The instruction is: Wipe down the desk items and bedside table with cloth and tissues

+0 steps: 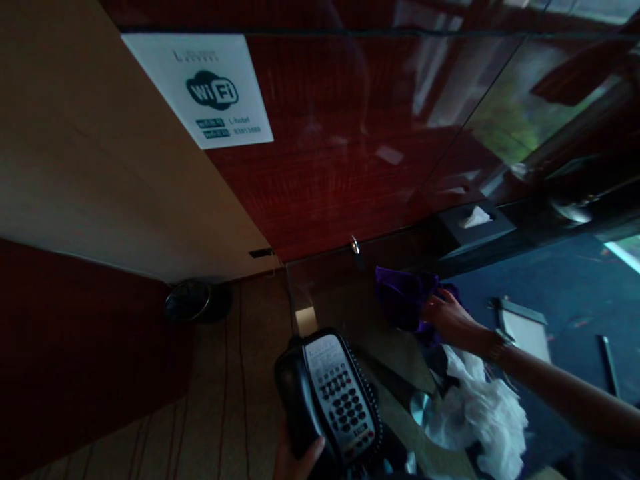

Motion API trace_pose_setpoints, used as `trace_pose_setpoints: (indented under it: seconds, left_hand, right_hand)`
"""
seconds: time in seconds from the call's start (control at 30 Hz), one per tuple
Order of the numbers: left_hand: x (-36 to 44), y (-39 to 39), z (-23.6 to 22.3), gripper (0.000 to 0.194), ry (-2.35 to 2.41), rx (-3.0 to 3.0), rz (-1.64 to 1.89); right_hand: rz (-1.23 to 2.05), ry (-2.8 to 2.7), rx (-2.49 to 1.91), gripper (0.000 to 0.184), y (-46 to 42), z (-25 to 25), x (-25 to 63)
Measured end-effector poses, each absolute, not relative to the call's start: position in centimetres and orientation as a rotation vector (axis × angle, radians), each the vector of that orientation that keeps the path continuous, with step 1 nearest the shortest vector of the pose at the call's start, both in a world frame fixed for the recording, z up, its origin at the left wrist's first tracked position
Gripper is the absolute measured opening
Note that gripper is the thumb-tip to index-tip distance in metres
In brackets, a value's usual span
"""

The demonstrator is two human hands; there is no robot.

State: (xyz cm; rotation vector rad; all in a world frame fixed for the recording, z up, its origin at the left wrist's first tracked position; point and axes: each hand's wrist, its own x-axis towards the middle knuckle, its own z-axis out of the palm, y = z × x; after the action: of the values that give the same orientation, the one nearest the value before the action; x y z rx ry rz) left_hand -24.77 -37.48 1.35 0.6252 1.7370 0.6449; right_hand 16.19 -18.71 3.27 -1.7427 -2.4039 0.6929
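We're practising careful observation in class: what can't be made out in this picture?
All in the head view:
Left hand: most fingers hidden by the telephone, wrist cut off by the bottom edge.
Right hand: fingertips hidden by folds of purple cloth.
Telephone's key labels: too small.
Wi-Fi sign's smallest lettering: blurred.
Bin's contents: lost in shadow.

Bin [219, 305] left, telephone [331, 403] middle, cloth [404, 299] right
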Motion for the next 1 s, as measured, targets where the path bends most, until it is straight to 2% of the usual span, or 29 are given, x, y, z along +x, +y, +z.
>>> trace_pose_setpoints:
  seconds: [0.13, 0.23, 0.3, 0.4, 0.47, 0.57, 0.67, 0.73, 0.8, 0.9, 1.0]
  left_hand:
    - [-25.3, -37.5, 0.2, 0.099, 1.733, 0.598, 0.719]
    - [-25.3, -36.8, 0.5, 0.101, 1.677, 0.491, 0.795]
    - [-25.1, -36.7, 0.9, 0.096, 1.634, 0.503, 0.831]
    - [-24.3, -38.2, 0.9, 0.092, 1.658, 0.658, 0.754]
    - [-23.3, -40.4, 0.3, 0.097, 1.651, 0.653, 0.718]
    - [-21.3, -43.8, -0.8, 0.111, 1.630, 0.535, 0.728]
    - [-19.7, -45.4, -1.5, 0.119, 1.598, 0.505, 0.748]
    - [-19.4, -45.3, -1.5, 0.117, 1.566, 0.512, 0.831]
    - [-19.5, -44.9, -1.4, 0.112, 1.520, 0.552, 0.872]
    - [-20.3, -44.5, -1.1, 0.102, 1.467, 0.637, 0.806]
    - [-20.9, -44.4, -1.0, 0.095, 1.505, 0.657, 0.775]
  right_hand:
    - [1.021, -2.478, -1.619, 0.045, -21.8, 3.0, 7.5]
    - [1.010, -2.602, -1.497, 0.063, -23.6, 1.1, 0.3]
    - [0.982, -2.688, -1.481, 0.055, -25.0, 0.4, -1.6]
    - [1.083, -2.783, -1.366, 0.040, -26.2, 0.6, 2.0]
    - [0.894, -2.754, -1.421, 0.046, -25.4, 0.7, 7.6]
    - [0.337, -2.608, -1.758, 0.064, -20.9, -0.3, 15.7]
    - [0.222, -2.489, -1.976, 0.054, -14.4, -2.0, 16.9]
    - [0.241, -2.370, -2.015, 0.049, -10.9, -2.4, 12.2]
    - [0.283, -2.369, -1.858, 0.048, -9.4, -2.1, 4.4]
    - [0.458, -2.727, -1.187, 0.047, -10.7, -0.8, -7.3]
    - [0.662, -2.982, -0.534, 0.037, -13.8, -0.2, -11.3]
